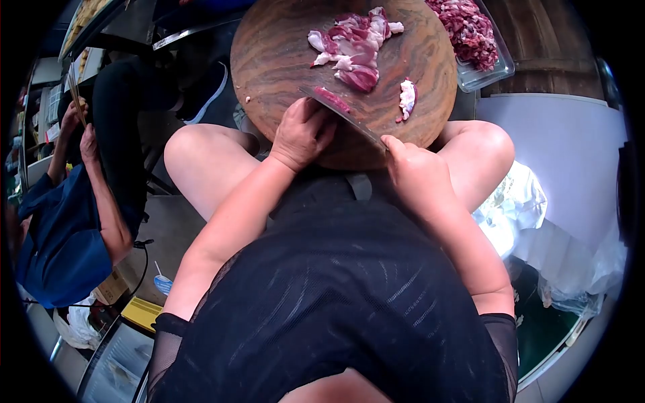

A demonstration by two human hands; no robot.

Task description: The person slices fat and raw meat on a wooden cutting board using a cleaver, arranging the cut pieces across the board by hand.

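My right hand (415, 164) is closed round the handle end of a knife (349, 119), at the near right edge of the round wooden chopping block (269, 54). The blade slants up and left across the block. My left hand (304, 134) is curled beside the blade on its near side, and what its fingers hold, if anything, is hidden. A strip of red meat (332, 99) lies along the far side of the blade. Further back sits a pile of red and white meat (356, 50). A small fatty piece of meat (407, 99) rests to the right.
A clear plastic tray (502, 64) heaped with small cut meat (467, 33) stands at the back right. On the left sits another person (67, 228) in blue, holding thin sticks (75, 94). Plastic bags (514, 201) lie by my right leg, near a pale panel (551, 148).
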